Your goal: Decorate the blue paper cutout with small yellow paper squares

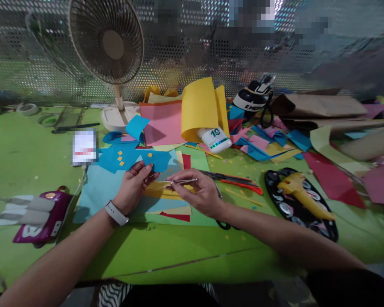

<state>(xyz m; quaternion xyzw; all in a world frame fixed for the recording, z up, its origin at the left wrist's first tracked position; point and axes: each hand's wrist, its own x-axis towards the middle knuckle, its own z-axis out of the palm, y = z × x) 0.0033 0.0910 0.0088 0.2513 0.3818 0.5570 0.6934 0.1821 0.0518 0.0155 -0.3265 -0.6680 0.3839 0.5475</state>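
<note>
My left hand [135,187], with a pale watch band at the wrist, is closed in a pinch in front of a blue paper cut-out [161,161]. What its fingertips grip is too small to make out. Small yellow paper squares [120,158] lie on the blue paper. Just to the right, my right hand [201,192] is closed around a thin pale stick [188,181], its fingertips close to the left ones. Beneath both hands are yellow paper strips [166,191] and a light blue sheet [99,187].
An orange-black utility knife [243,184] lies beyond my right hand, near a black tray [277,200] bearing a yellow-handled tool [302,196]. Behind are a fan [113,47], a white bottle [216,140] and paper scraps [259,145]. A phone [84,147] and purple power strip [48,219] are left.
</note>
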